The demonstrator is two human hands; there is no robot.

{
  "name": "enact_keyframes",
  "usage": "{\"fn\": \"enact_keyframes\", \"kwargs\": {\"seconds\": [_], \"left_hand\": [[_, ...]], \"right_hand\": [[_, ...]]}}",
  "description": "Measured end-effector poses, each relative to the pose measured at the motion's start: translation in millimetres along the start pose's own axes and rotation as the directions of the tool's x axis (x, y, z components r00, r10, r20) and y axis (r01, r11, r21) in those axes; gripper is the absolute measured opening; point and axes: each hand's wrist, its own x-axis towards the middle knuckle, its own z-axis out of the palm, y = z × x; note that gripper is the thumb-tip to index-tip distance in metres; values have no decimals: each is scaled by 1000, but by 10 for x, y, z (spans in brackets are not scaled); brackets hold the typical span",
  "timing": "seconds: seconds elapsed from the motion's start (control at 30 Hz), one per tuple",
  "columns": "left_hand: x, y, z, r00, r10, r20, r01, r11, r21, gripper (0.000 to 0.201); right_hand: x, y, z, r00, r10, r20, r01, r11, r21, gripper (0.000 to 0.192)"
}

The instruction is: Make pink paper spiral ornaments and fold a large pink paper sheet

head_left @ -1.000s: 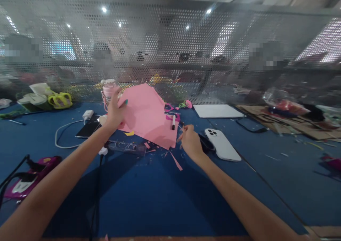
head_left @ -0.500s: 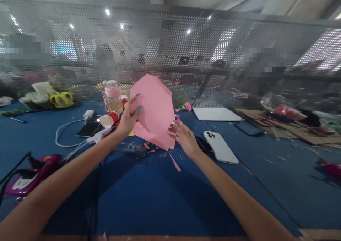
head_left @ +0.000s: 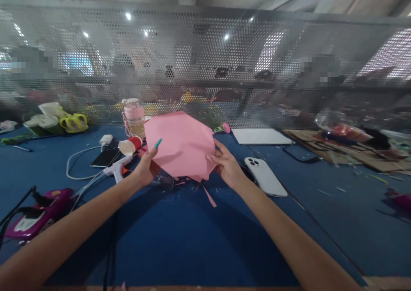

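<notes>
A pink paper sheet with angled, cut edges is held up above the blue table. My left hand grips its lower left edge, the thumb with a long teal nail lying across the front and the other fingers behind. At the right edge, my right hand pinches the paper between thumb and fingers. Below the sheet lie a clear ruler, partly hidden, and pink paper scraps. Left of the paper are a white glue gun and a red paper cup on its side.
A pink-lidded bottle stands behind the cup. To the left are a black phone, a white charger and a purple power strip. A white phone and a white sheet lie right, before a perforated metal screen.
The pink sheet has come down and tilted flatter. My left hand has moved lower and slightly left; my right hand, previously loose beside the paper, now grips its right edge.
</notes>
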Motion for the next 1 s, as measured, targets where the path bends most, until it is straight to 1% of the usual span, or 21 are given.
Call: {"fn": "enact_keyframes", "kwargs": {"seconds": [0.03, 0.1, 0.17, 0.2, 0.23, 0.27, 0.3, 0.33, 0.4, 0.43, 0.47, 0.5, 0.53, 0.57, 0.6, 0.67, 0.73, 0.8, 0.83, 0.93, 1.0], "left_hand": [[-22, 3, -11, 999, -51, -4, 51, 998, 42, 49], [-65, -22, -33, 997, -83, -8, 83, 982, 169, 45], [-101, -78, -67, 998, -55, 8, 51, 959, 279, 43], [-116, -111, -88, 999, -30, 16, 24, 951, 309, 43], [-129, -143, -111, 1000, 5, 11, -9, 948, 320, 42], [-140, -172, -133, 999, 47, -11, -42, 948, 315, 41], [-150, -193, -150, 995, 91, -52, -71, 951, 300, 39], [-159, -207, -161, 987, 129, -98, -97, 956, 278, 37], [-178, -209, -160, 966, 186, -178, -147, 966, 211, 33], [-189, -201, -150, 959, 200, -200, -166, 971, 173, 31], [-200, -187, -137, 956, 201, -214, -174, 975, 139, 30], [-212, -173, -125, 956, 188, -226, -166, 980, 114, 29], [-224, -158, -116, 957, 167, -237, -146, 984, 104, 30], [-236, -145, -113, 959, 141, -247, -117, 987, 109, 31], [-246, -133, -116, 962, 113, -249, -84, 989, 125, 33], [-258, -117, -137, 968, 94, -234, -54, 984, 173, 38], [-256, -104, -165, 969, 95, -229, -48, 978, 203, 41], [-246, -92, -184, 966, 98, -241, -47, 976, 210, 42], [-240, -86, -188, 964, 101, -248, -49, 977, 207, 42], [-230, -72, -194, 956, 109, -271, -61, 982, 181, 37], [-225, -68, -202, 953, 114, -279, -71, 984, 162, 35]], "right_hand": [[-2, -9, -2, 1000, -1, 16, 2, 999, -36, 59], [8, -25, -11, 998, -31, 54, 38, 992, -124, 57], [34, -46, -41, 991, -100, 93, 119, 965, -234, 54], [50, -60, -67, 986, -132, 102, 158, 938, -309, 52], [65, -75, -100, 983, -160, 90, 183, 886, -427, 50], [77, -91, -140, 981, -187, 55, 186, 804, -564, 47], [85, -106, -186, 976, -217, 6, 162, 708, -688, 44], [86, -118, -235, 965, -257, -53, 108, 576, -810, 42], [69, -133, -331, 940, -306, -149, -47, 318, -947, 43], [55, -136, -373, 936, -292, -194, -157, 144, -977, 45], [40, -137, -408, 941, -244, -235, -245, -9, -970, 48], [27, -139, -437, 943, -194, -270, -299, -140, -944, 49], [19, -141, -459, 945, -144, -295, -321, -227, -919, 49], [16, -146, -477, 948, -99, -301, -317, -251, -915, 47], [18, -154, -491, 952, -73, -297, -306, -242, -921, 44], [38, -175, -514, 955, -38, -295, -297, -203, -933, 36], [67, -196, -535, 955, 8, -298, -293, -156, -943, 23], [94, -207, -552, 955, 26, -295, -291, -103, -951, 11], [106, -208, -557, 957, 20, -290, -288, -76, -955, 9], [140, -196, -551, 962, -38, -269, -269, 17, -963, 19], [156, -173, -517, 965, -83, -248, -240, 97, -966, 25]]}}
